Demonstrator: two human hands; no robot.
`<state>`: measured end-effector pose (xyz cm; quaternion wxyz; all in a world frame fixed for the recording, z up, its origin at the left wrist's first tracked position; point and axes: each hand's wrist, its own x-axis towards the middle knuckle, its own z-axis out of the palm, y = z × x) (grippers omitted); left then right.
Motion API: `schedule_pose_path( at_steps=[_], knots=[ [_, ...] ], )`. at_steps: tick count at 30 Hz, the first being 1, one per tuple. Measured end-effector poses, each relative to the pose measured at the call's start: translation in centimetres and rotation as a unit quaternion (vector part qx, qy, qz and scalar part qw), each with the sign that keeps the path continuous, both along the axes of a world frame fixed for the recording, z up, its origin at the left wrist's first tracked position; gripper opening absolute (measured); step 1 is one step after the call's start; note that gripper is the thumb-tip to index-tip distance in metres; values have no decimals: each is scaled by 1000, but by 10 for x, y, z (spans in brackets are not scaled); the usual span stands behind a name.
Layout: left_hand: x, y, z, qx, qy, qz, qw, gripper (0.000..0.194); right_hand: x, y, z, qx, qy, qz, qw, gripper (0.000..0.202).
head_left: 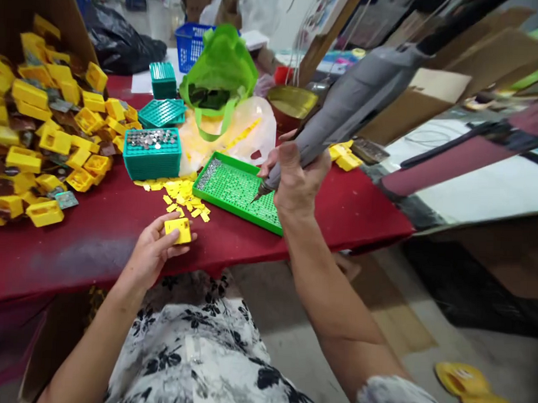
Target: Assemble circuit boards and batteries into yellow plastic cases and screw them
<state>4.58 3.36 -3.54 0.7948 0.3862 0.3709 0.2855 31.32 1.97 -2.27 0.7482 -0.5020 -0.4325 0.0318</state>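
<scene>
Near the front edge of the red table, my left hand (155, 244) is closed on a small yellow plastic case (178, 230). My right hand (298, 182) wraps round a grey electric screwdriver (343, 104), tilted with its tip down over the green tray (234, 188). Many small metal screws stand in the tray's holes, with a loose heap at its left end. Small flat yellow pieces (181, 192) lie between the tray and the stack of teal trays (151, 156). Whether the tip carries a screw is too small to tell.
A large pile of yellow cases (55, 135) covers the table's left side. Behind the tray are a green bag (225, 70), a blue basket (186, 46) and a bowl (292, 102). More yellow cases (345, 155) lie right of my right hand. Yellow slippers (478, 391) are on the floor.
</scene>
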Motion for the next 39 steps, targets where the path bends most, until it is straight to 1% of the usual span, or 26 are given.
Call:
schedule_pose_path(
  at_steps=[4,10,13,16,20,23,29,33,39],
  knots=[
    [11,9,1,3,13,-23,1000,55,-1,4,-12,23,9,-13,1000,45],
    [25,17,-1,-14,25,-31,999,60,-5,8,-24,-16,-18,-37,999,46],
    [28,18,-2,-18,23,-35,999,60,-7,8,-24,-36,-14,-45,998,51],
    [30,18,-2,-15,24,-42,999,58,-9,8,-20,-47,-1,-49,998,55],
    [31,17,-2,-8,28,-46,999,56,-13,11,-15,-19,16,-44,999,59],
    [31,16,-2,-10,28,-45,999,55,-14,13,-15,-15,26,-39,999,60],
    [28,18,-1,-25,25,-34,999,56,-8,10,-25,-101,6,-53,994,63],
    [27,21,-2,-22,26,-42,999,53,-5,9,-28,-127,14,-49,991,63],
    [30,23,-3,-30,21,-48,998,53,-11,6,-22,-104,22,-53,993,63]
  ],
)
